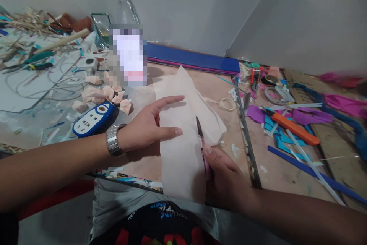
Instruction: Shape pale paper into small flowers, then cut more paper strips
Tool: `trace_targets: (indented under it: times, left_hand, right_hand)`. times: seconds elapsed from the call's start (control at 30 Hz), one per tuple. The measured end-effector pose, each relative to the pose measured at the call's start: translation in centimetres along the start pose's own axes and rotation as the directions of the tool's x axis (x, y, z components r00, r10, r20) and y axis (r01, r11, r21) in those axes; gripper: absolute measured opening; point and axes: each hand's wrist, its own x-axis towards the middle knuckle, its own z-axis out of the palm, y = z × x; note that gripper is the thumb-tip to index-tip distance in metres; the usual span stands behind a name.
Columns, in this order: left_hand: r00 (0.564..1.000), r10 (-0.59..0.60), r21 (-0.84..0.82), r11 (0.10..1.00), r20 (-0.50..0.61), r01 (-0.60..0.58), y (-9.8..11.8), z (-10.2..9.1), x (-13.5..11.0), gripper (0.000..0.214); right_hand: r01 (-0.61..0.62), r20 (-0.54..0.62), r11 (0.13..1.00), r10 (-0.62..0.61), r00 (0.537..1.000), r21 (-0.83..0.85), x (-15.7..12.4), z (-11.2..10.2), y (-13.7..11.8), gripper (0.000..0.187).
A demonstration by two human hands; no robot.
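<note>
A long strip of pale peach paper (183,122) lies on the brown board (218,96) and hangs over its near edge. My left hand (149,124), with a metal watch on the wrist, has its fingers stretched out, and its fingertips press the paper's left side flat. My right hand (226,174) is closed round pink-handled scissors (202,141), whose dark blades point away from me and sit in the paper's right side.
A clear bottle with a red cap (126,34) stands behind the paper. Small paper roses (106,94) and a blue-and-white power strip (93,119) lie to the left. An orange utility knife (292,127), coloured paper scraps, a tape ring (228,104) and a metal ruler (246,134) lie to the right.
</note>
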Motion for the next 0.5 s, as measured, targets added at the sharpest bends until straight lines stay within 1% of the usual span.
trace_targets:
  times: [0.1, 0.23, 0.33, 0.43, 0.5]
  left_hand:
    - [1.000, 0.000, -0.003, 1.000, 0.021, 0.000, -0.02, 0.07, -0.09, 0.082]
    - [0.999, 0.014, -0.018, 1.000, 0.033, -0.014, -0.04, 0.08, -0.11, 0.082]
    - [0.999, 0.014, -0.031, 0.999, 0.035, -0.013, -0.06, 0.08, -0.14, 0.083]
    - [1.000, 0.002, -0.035, 0.999, 0.028, -0.001, -0.08, 0.07, -0.19, 0.083]
    - [1.000, 0.003, -0.020, 1.000, 0.021, -0.002, -0.08, 0.06, -0.23, 0.083]
  right_hand:
    - [-0.141, 0.038, 0.981, 0.137, 0.990, 0.135, 0.01, 0.17, -0.35, 0.055]
    - [-0.230, 0.053, 0.950, 0.224, 0.973, 0.211, -0.01, 0.28, -0.53, 0.057]
    - [-0.237, 0.052, 0.949, 0.231, 0.971, 0.206, 0.00, 0.22, -0.53, 0.058]
    - [-0.196, 0.000, 0.970, 0.198, 0.980, 0.146, -0.01, 0.12, -0.52, 0.066]
    - [-0.196, -0.009, 0.972, 0.199, 0.980, 0.130, -0.05, 0.07, -0.51, 0.068]
